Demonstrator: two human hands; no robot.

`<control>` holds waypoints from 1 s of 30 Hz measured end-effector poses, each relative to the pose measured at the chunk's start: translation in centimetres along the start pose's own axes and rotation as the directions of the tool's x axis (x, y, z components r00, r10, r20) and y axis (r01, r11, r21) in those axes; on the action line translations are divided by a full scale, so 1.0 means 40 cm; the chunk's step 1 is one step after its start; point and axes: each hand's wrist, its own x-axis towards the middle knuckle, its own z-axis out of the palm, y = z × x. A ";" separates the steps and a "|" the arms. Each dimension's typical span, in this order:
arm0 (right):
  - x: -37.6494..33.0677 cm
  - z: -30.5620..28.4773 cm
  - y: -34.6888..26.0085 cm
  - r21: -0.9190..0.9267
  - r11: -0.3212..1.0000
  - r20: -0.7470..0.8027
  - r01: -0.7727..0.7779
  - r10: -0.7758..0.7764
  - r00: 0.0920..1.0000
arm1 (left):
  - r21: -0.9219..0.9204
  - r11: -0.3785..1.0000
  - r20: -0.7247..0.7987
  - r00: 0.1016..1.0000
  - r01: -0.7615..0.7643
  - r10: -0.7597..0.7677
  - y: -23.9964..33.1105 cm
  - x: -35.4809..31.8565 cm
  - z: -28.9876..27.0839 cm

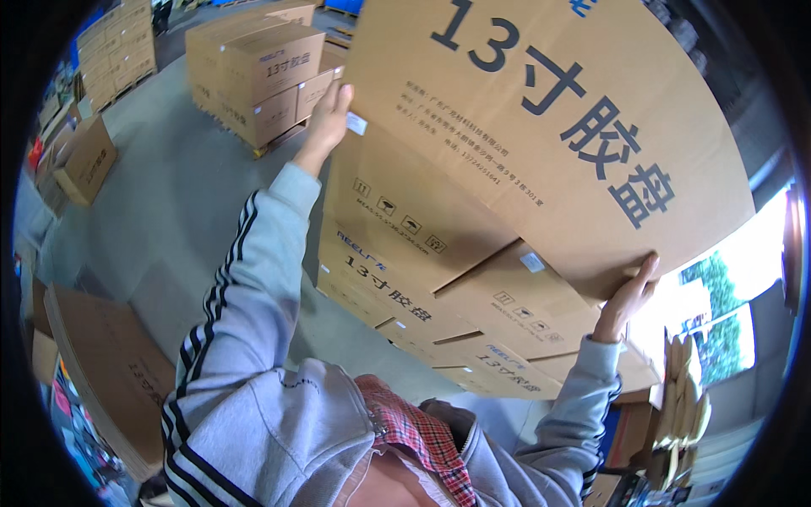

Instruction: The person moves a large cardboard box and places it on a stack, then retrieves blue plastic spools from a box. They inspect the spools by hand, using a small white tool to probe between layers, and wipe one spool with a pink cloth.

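Observation:
A large brown cardboard box point(481, 139) with dark printing fills the upper right, tilted and very close. My left hand point(328, 125) grips its left side, with the thumb and fingers at the edge near a small white label. At the lower right corner, my right hand point(627, 296) holds the box from its underside, fingers partly hidden behind it. Below and behind it stands a stack of similar closed cardboard boxes point(422, 190), some with small white labels. Whether the held box rests on this stack cannot be told.
More boxes point(253, 76) sit on a wooden pallet at the back left, with a taller stack point(118, 51) beyond. A loose carton point(87, 160) lies on the grey floor point(139, 228). Flat cardboard point(106, 372) stands near my left side. Pale rolled or bagged goods point(683, 393) are at right.

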 end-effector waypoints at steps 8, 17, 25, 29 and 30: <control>0.045 0.034 0.049 -0.160 0.987 -0.025 0.001 -0.005 1.000 | -0.120 0.992 -0.202 0.979 -0.030 0.005 -0.022 -0.013 0.065; 0.023 0.055 0.046 -0.130 0.989 -0.088 0.073 -0.085 0.993 | -0.319 0.943 -0.105 0.985 0.093 -0.133 -0.071 0.019 0.071; -0.084 0.008 0.160 -0.115 0.982 -0.027 -0.151 0.148 0.989 | -0.600 0.759 0.173 0.968 0.251 -0.183 -0.061 0.002 -0.005; -0.136 0.008 0.186 -0.202 0.979 -0.070 0.006 -0.020 0.997 | -0.591 0.783 0.225 0.972 0.195 -0.072 -0.067 0.000 -0.029; -0.131 0.015 0.176 -0.251 0.967 -0.104 0.027 -0.055 0.993 | -0.587 0.792 0.231 0.972 0.169 -0.036 -0.071 0.007 -0.034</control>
